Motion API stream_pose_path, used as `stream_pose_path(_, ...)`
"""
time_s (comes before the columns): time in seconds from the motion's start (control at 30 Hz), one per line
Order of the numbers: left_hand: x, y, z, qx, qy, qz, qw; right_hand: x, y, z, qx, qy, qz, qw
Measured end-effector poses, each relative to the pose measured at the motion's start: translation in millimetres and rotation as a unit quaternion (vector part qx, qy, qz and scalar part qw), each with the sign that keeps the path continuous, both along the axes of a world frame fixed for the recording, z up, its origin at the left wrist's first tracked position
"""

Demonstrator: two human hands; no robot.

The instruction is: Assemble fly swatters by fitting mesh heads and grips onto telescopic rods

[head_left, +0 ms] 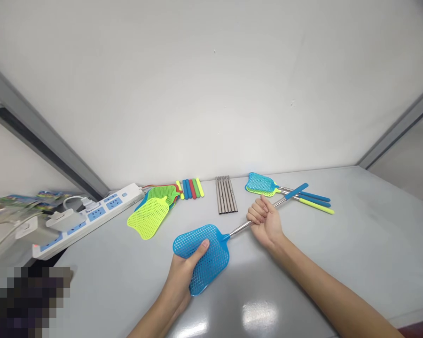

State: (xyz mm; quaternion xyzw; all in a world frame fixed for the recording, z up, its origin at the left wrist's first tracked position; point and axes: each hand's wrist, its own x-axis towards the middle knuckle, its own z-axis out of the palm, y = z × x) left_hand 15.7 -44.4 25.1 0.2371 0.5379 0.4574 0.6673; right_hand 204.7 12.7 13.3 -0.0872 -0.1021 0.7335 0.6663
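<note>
A blue fly swatter (213,256) with a metal shaft and a blue grip is held between my two hands, above the table. My left hand (188,272) pinches its mesh head, thumb on top and the other fingers hidden beneath. Around the metal shaft, my right hand (266,220) is closed, palm side partly turned up. The blue grip end points away to the upper right, over several finished-looking swatters (262,183) with blue and yellow-green grips that lie behind my right hand.
Loose swatter heads (148,218) in yellow-green, green and blue overlap at left. Several coloured grips (190,188) and metal rods (226,195) lie in rows by the wall. A white power strip (91,220) with plugged-in chargers runs along the left side of the grey table (356,244).
</note>
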Motion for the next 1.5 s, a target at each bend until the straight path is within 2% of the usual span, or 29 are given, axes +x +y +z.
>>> stream_pose_path(0.2,-1.1,2.1,0.6,-0.011,-0.001,0.001,1.0,-2.3,0.4,-1.5,-0.008,0.002,0.006,1.0)
stream_pose_path(0.53,-2.4,6.6,6.5,-0.001,0.013,-0.002,1.0,4.2,3.4,14.8,0.001,-0.066,0.016,0.998)
stream_pose_path(0.7,-2.6,8.3,7.9,0.025,0.02,0.003,0.999,14.2,10.9,13.2,-0.012,-0.107,-0.013,0.994)
stream_pose_path(0.87,-6.4,10.6,9.5,0.032,0.025,-0.003,0.999,37.0,21.5,8.6,-0.043,-0.074,-0.092,0.992)
stream_pose_path(1.07,-14.7,14.7,12.7,0.038,0.031,-0.034,0.998,51.4,24.2,11.6,-0.05,-0.035,-0.11,0.992)
stream_pose_path(1.23,-24.0,20.7,10.4,0.048,0.051,-0.044,0.997,53.6,25.7,9.1,-0.076,-0.061,-0.159,0.982)
stream_pose_path(1.5,-32.2,31.2,2.5,0.056,0.115,0.025,0.991,39.2,25.5,-11.6,-0.12,-0.1,-0.196,0.968)
